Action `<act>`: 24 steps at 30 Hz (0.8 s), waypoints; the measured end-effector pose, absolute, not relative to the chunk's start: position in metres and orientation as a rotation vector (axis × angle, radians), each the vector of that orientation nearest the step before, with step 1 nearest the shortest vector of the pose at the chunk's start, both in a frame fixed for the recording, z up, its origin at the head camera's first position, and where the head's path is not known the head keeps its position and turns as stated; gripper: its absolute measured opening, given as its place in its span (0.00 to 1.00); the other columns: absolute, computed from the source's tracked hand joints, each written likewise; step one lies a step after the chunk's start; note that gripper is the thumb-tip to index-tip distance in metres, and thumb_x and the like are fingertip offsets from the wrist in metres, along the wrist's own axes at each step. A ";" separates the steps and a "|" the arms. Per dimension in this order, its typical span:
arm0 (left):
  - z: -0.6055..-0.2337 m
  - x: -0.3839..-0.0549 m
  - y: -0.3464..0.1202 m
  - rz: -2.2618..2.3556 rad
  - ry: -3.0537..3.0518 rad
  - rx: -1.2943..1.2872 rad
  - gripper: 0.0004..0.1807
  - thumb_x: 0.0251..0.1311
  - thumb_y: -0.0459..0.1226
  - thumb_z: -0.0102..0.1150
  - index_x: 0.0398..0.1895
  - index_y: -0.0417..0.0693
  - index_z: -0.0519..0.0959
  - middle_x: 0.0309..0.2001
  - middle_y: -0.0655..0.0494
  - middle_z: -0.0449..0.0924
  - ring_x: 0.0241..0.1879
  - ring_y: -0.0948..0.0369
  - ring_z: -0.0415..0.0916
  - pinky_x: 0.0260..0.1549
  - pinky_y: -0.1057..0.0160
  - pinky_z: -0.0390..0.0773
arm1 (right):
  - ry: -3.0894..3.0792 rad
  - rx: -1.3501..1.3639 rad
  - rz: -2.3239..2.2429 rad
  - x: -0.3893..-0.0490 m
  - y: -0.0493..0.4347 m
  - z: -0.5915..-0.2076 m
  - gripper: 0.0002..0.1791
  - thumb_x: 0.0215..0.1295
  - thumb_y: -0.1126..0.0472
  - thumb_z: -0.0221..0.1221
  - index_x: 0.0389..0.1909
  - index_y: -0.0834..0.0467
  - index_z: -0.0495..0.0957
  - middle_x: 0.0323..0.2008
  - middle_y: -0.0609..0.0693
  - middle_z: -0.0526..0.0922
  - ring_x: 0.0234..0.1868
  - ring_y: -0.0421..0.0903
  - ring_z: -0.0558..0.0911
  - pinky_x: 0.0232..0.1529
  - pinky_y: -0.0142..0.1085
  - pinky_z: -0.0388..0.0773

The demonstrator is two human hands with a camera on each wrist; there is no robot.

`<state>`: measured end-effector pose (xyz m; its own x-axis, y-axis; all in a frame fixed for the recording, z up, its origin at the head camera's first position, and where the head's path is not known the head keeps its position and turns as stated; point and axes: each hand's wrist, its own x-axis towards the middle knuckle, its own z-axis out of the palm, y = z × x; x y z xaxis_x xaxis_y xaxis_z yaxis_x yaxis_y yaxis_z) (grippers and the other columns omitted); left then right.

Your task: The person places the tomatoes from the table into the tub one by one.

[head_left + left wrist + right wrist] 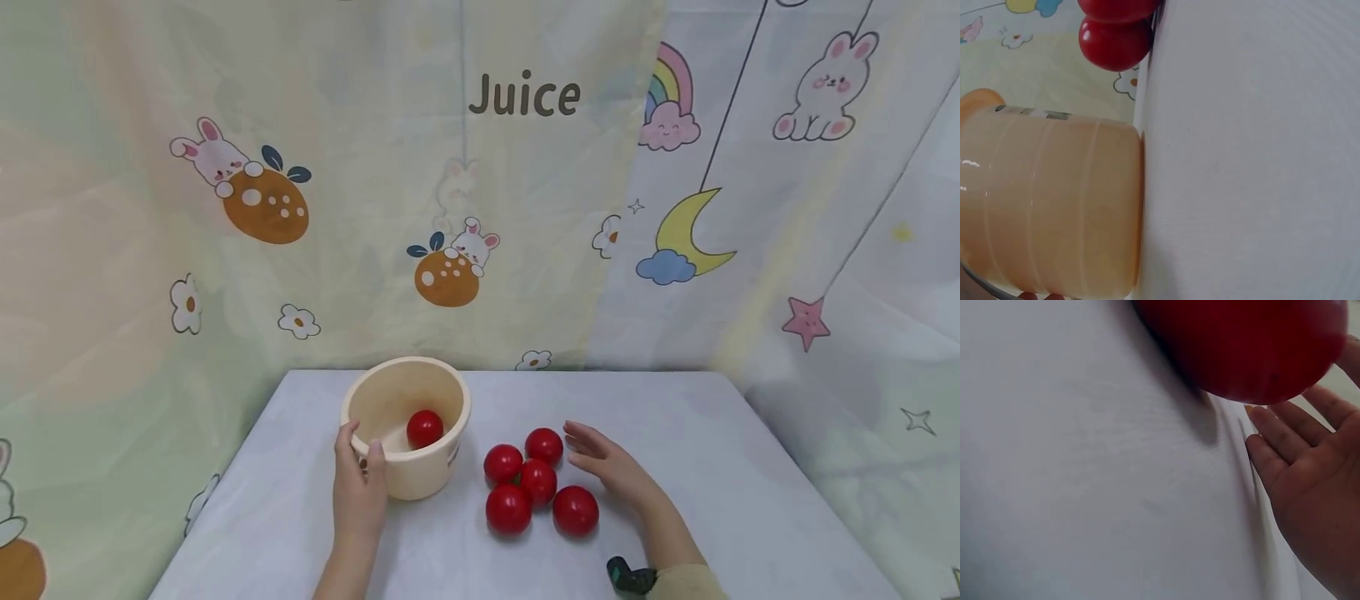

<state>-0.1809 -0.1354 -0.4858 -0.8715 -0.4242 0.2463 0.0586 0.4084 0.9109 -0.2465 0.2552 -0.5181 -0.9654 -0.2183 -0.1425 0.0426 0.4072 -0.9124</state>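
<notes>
Lying left of right hand (613, 468): red ball (543, 447).

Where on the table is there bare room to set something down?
Bare table lies left of the bucket, right of the right hand, behind the balls to the back edge, and in front between the left hand and the balls. It is crowded between bucket and right hand, where five balls cluster.

Pale printed fabric backdrop (367, 75) across upper frame, folds visible. "Juice" lettering (525, 96) upper centre. Bunny-on-orange print (266, 204) upper left, smaller copy (447, 279) mid-centre. Rainbow (675, 79), crescent moon (677, 225), sitting bunny (828, 92) upper right; pink star (807, 322) mid-right. White-topped table (675, 408) lower frame. Light soft, diffuse.
</notes>
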 end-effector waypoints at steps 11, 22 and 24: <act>-0.487 -0.183 -0.136 -1.438 -2.229 0.296 0.30 0.73 0.52 0.41 0.74 0.58 0.53 0.76 0.50 0.58 0.66 0.49 0.66 0.58 0.44 0.73 | 2.472 -0.288 -1.418 -0.262 0.247 -0.517 0.46 0.50 0.42 0.71 0.72 0.41 0.65 0.71 0.47 0.69 0.73 0.57 0.65 0.64 0.55 0.73; -0.489 -0.183 -0.135 -1.399 -2.219 0.291 0.28 0.74 0.51 0.42 0.74 0.59 0.54 0.73 0.50 0.62 0.60 0.51 0.70 0.55 0.48 0.74 | 2.526 -0.284 -1.364 -0.270 0.239 -0.518 0.45 0.52 0.43 0.71 0.72 0.39 0.64 0.69 0.46 0.70 0.72 0.56 0.67 0.63 0.57 0.73; -0.489 -0.183 -0.135 -1.399 -2.223 0.296 0.28 0.74 0.51 0.42 0.74 0.59 0.54 0.73 0.50 0.62 0.60 0.50 0.70 0.55 0.47 0.74 | 2.539 -0.279 -1.338 -0.271 0.237 -0.518 0.43 0.51 0.42 0.71 0.71 0.38 0.66 0.68 0.46 0.71 0.71 0.55 0.68 0.61 0.57 0.74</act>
